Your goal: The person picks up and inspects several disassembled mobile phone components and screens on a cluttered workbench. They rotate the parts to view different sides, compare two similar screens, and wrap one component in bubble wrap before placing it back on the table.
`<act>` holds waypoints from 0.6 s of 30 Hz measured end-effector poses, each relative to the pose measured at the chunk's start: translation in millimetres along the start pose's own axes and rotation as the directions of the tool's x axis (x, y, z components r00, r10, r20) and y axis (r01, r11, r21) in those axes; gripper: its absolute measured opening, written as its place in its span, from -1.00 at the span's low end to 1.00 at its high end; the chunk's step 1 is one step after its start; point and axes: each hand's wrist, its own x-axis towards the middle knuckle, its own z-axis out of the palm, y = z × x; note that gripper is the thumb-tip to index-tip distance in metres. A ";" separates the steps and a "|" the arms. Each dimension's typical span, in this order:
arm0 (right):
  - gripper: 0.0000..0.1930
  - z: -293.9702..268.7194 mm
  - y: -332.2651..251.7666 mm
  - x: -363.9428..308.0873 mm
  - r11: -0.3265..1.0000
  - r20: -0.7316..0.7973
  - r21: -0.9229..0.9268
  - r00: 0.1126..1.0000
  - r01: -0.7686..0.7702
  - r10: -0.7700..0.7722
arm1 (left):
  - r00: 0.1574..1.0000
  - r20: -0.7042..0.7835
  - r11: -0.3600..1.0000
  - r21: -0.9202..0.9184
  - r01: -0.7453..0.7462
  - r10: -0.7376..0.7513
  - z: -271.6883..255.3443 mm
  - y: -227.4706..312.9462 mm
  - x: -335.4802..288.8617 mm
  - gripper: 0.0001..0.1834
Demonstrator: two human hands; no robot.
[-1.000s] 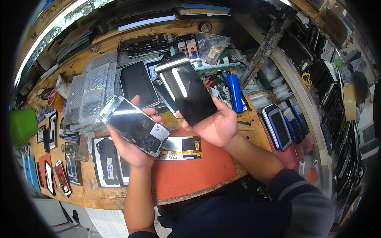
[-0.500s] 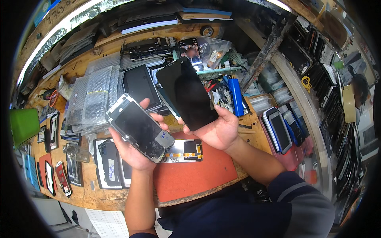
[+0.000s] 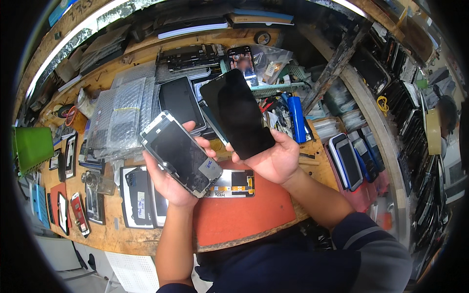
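The left hand [image 3: 172,188] grips a labelled screen [image 3: 177,150] and the right hand [image 3: 279,158] grips a black panel [image 3: 234,112], both above the table [image 3: 132,242]; the pick-up looks done, the pieces near each other but apart, neither set down. A silver panel [image 3: 225,179] lies untouched on the orange mat [image 3: 244,219]; whether the screen is complete is hard to tell.

Over the worktop [image 3: 132,239], a phone [image 3: 178,151] is left of a screen [image 3: 237,115], with a panel [image 3: 232,181] on a mat [image 3: 244,219] nearer the front edge, bubble wrap [image 3: 122,112] behind to the left, a jar [image 3: 101,183] before that wrap, and a basket [image 3: 33,150] at far left.
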 end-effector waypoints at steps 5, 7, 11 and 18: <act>-0.34 -3.0 -1.3 -0.6 1.000 0.025 -0.019 1.000 -0.014 0.014 | 1.000 -0.020 0.999 -0.031 0.007 -0.008 1.0 -1.7 -0.1 0.07; -0.34 -4.4 -1.8 -0.4 0.999 0.037 -0.031 0.999 -0.027 0.029 | 1.000 -0.027 0.999 -0.034 0.015 -0.016 1.5 -2.7 -0.3 0.06; -0.34 -5.4 -0.9 -0.8 1.000 0.010 -0.001 1.000 -0.017 0.017 | 0.999 -0.034 0.999 -0.027 0.033 -0.034 1.2 -4.0 -0.8 0.05; -0.34 -4.4 -1.8 -1.1 1.000 0.013 -0.026 1.000 -0.008 0.008 | 0.998 0.034 0.998 -0.041 0.048 -0.047 -3.6 -3.3 0.8 0.08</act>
